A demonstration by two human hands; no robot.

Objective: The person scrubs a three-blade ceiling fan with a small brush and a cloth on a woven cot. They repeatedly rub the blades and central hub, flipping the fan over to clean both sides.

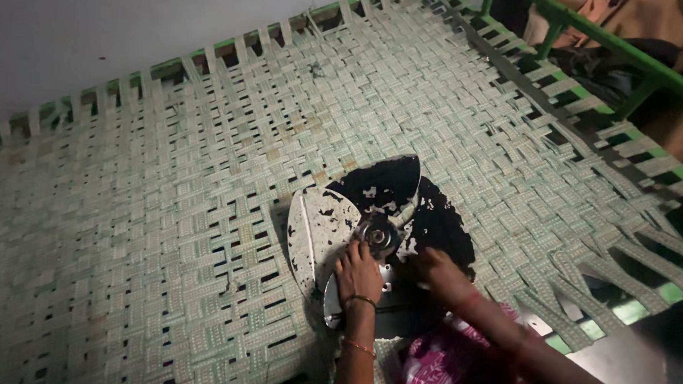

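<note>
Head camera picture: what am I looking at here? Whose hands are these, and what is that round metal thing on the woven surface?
The picture comes from a camera worn on a person's head, looking down at that person's own two bare hands. There is no machine here.

The surface is a cot woven from pale straps on a green frame. On it lies a metal fan blade, its dark paint flaking off, with a shiny hub in the middle.

The left hand, bangles on its wrist, rests on a pale blade, fingers beside the hub. The right hand touches the dark blade. Whether either hand grips cannot be told. Pink patterned clothing shows at the bottom edge.
</note>
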